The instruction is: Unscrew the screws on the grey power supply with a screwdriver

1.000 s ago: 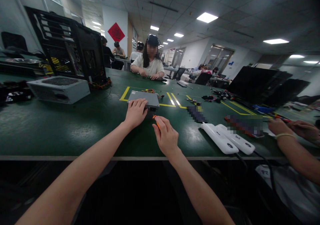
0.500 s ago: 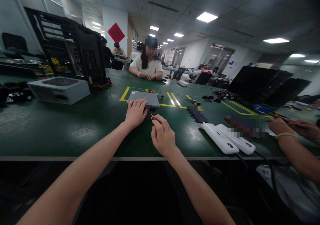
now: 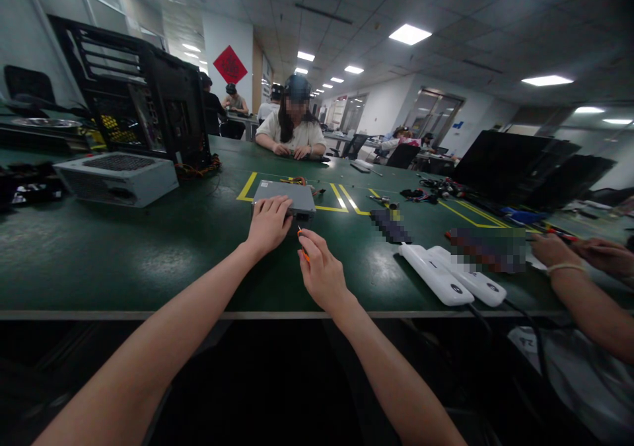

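A flat grey computer power supply (image 3: 298, 197) lies on the green table in front of me, with coloured cables at its back. My left hand (image 3: 269, 223) holds it from the near left, fingers over its top and thumb at the near side. Pinched in my right hand (image 3: 323, 271) is a screwdriver (image 3: 305, 256) with an orange and black handle. Its short visible shaft points up toward the supply's near right side, where a dark socket (image 3: 302, 217) shows. Whether the tip touches the supply I cannot tell.
To the left stand a larger grey power supply (image 3: 123, 176) and a black computer case (image 3: 143, 96). White power strips (image 3: 438, 277) lie on the right, before loose cables (image 3: 436, 188) and black monitors (image 3: 505, 168). A co-worker's hands (image 3: 555, 251) work at far right; another person (image 3: 292, 132) sits opposite.
My right hand has shifted very slightly with the screwdriver, whose handle now sits a bit further left. The left hand and power supply stay put. The person opposite has bent the head a little.
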Demonstrator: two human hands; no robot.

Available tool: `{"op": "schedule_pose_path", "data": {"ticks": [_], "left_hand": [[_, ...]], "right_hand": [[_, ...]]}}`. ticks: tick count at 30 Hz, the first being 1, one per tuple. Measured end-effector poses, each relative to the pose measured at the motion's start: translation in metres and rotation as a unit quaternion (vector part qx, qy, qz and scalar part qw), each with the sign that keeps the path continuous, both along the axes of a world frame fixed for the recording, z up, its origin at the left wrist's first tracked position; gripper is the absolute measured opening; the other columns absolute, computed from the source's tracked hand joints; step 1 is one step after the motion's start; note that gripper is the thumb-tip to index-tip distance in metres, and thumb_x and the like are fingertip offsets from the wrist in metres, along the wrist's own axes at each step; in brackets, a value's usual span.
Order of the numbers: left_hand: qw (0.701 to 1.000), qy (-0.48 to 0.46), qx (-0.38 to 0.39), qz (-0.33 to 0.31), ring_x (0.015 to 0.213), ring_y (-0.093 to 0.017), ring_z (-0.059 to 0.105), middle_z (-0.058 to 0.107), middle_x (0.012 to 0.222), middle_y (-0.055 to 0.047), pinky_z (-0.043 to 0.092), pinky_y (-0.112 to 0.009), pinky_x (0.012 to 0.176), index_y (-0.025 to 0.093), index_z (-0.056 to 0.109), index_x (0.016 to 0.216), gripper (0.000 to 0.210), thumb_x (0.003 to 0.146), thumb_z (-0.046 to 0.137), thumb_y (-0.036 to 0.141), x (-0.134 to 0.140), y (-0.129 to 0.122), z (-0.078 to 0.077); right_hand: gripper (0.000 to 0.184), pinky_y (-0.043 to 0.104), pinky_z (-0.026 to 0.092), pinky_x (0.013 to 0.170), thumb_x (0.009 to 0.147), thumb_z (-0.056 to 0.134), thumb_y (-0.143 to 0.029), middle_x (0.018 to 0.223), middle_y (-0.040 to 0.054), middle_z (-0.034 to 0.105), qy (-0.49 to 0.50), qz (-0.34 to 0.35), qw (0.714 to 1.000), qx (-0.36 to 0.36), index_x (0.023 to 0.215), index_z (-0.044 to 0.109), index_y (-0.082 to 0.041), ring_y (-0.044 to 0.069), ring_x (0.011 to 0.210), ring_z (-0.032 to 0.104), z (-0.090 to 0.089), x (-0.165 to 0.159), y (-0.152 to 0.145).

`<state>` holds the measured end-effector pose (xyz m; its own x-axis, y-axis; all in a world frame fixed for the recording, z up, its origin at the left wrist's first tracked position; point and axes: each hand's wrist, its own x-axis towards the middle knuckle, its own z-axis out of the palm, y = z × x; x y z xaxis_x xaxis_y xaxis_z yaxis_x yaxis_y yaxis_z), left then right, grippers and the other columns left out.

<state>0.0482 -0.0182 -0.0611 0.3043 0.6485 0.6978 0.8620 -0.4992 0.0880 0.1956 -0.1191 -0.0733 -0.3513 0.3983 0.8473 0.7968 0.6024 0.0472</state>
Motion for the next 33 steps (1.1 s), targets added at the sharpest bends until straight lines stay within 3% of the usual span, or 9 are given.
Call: {"op": "schedule_pose_path", "data": {"ticks": [4,8,14,18,20,23,26,30,33], "left_hand": [[1.0,0.001,0.003,0.002,0.123,-0.026,0.042,0.052,0.133,-0.008,0.026,-0.043,0.104,0.019,0.049,0.124,0.038,0.088,0.041,0.027,0.0001,0.0001,-0.0001],[1.0,0.0,-0.004,-0.001,0.124,-0.025,0.042,0.051,0.134,-0.008,0.026,-0.044,0.104,0.021,0.049,0.125,0.038,0.088,0.04,0.027,0.0001,-0.0008,0.0007],[1.0,-0.003,-0.004,0.002,0.124,-0.026,0.042,0.051,0.134,-0.008,0.026,-0.044,0.104,0.02,0.049,0.124,0.038,0.088,0.04,0.027,0.0003,-0.0007,0.0003],[1.0,-0.006,-0.005,-0.002,0.124,-0.026,0.042,0.051,0.134,-0.009,0.026,-0.044,0.104,0.02,0.049,0.125,0.038,0.088,0.04,0.027,0.0002,0.0,-0.0003],[1.0,-0.003,-0.003,-0.001,0.123,-0.026,0.042,0.051,0.133,-0.009,0.026,-0.044,0.104,0.02,0.049,0.124,0.038,0.088,0.04,0.027,0.0001,0.0002,-0.0005],[1.0,-0.001,0.002,-0.001,0.123,-0.026,0.042,0.051,0.133,-0.009,0.026,-0.043,0.104,0.019,0.049,0.124,0.038,0.088,0.04,0.027,-0.0001,-0.0001,-0.0005],[1.0,-0.003,0.001,-0.002,0.123,-0.026,0.042,0.051,0.133,-0.009,0.025,-0.043,0.104,0.019,0.049,0.124,0.037,0.089,0.04,0.027,-0.0001,-0.0008,0.0],[1.0,-0.002,0.0,0.0,0.123,-0.026,0.043,0.051,0.133,-0.009,0.026,-0.043,0.104,0.019,0.049,0.124,0.038,0.089,0.04,0.027,0.0,-0.0013,0.0009],[1.0,0.003,0.004,0.0,0.122,-0.025,0.043,0.051,0.133,-0.008,0.026,-0.042,0.104,0.019,0.049,0.124,0.037,0.089,0.04,0.027,-0.0002,-0.0008,0.0008]], "right_hand": [[0.03,0.028,0.056,0.079,0.091,0.045,-0.02,0.113,0.0115,0.061,0.028,-0.01,0.999,0.009,0.121,0.041,-0.019,0.017,0.105,0.06,0.0006,0.0017,0.001],[0.03,0.032,0.054,0.085,0.089,0.043,-0.015,0.122,0.013,0.055,-0.01,-0.014,1.0,-0.012,0.118,0.046,-0.019,0.02,0.115,0.055,-0.0001,0.0007,-0.0008],[0.024,0.025,0.056,0.073,0.091,0.043,-0.019,0.114,0.0101,0.061,0.016,-0.041,0.999,-0.014,0.114,0.049,-0.02,0.016,0.101,0.062,0.0011,0.0011,-0.002],[0.024,0.032,0.054,0.084,0.088,0.044,-0.015,0.122,0.0129,0.056,-0.018,-0.034,0.999,-0.001,0.11,0.051,-0.019,0.021,0.113,0.056,0.0021,0.0004,-0.0028],[0.028,0.031,0.055,0.081,0.088,0.042,-0.012,0.125,0.0135,0.053,-0.033,-0.03,0.999,-0.003,0.113,0.05,-0.019,0.02,0.115,0.055,0.0001,0.0006,-0.0022],[0.027,0.025,0.056,0.073,0.09,0.042,-0.016,0.12,0.0105,0.058,-0.01,-0.047,0.999,-0.003,0.116,0.049,-0.022,0.016,0.104,0.061,-0.0022,0.0022,-0.001],[0.02,0.026,0.055,0.076,0.09,0.048,-0.021,0.112,0.0088,0.063,0.01,-0.053,0.998,0.013,0.11,0.053,-0.022,0.016,0.097,0.064,-0.0004,0.0029,-0.0018],[0.022,0.031,0.052,0.088,0.088,0.046,-0.016,0.12,0.0118,0.058,-0.025,-0.033,0.999,0.011,0.108,0.054,-0.019,0.02,0.115,0.055,0.002,0.0008,-0.0033],[0.025,0.026,0.054,0.08,0.089,0.044,-0.015,0.121,0.0122,0.058,-0.027,-0.038,0.999,0.008,0.113,0.051,-0.018,0.018,0.111,0.058,0.001,0.0005,-0.0023]]}}
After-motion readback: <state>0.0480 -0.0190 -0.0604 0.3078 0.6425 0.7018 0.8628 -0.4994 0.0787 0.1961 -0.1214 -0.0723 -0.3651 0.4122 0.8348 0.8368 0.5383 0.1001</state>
